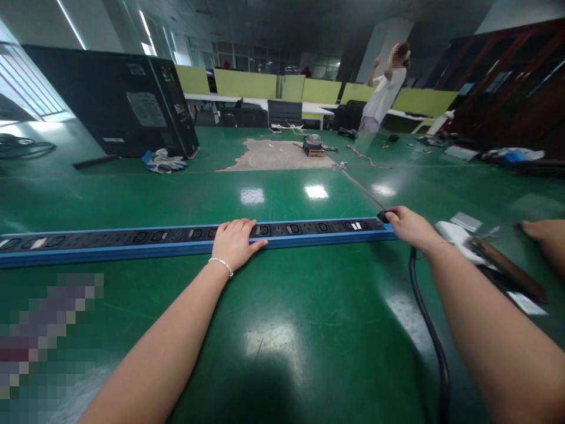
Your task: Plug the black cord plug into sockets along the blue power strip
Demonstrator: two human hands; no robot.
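A long blue power strip (pixel 309 236) with black sockets lies across the green table. My left hand (pixel 235 242) rests over its middle, fingers across the socket face and thumb along the near side, closed round the strip. At the strip's right end my right hand (pixel 408 227) pinches a small black piece (pixel 387 217), partly hidden by the fingers. From beneath that hand a thick black cable (pixel 426 318) runs down toward the near edge of the view. Whether the cable joins the black piece cannot be seen.
A black cabinet (pixel 110 106) and gloves (pixel 164 161) stand at the back left. A small round device (pixel 312 144) sits on a worn patch. Loose items and a brown bar (pixel 507 268) lie at right, near another person's hand (pixel 545 235). A person (pixel 385 91) stands behind.
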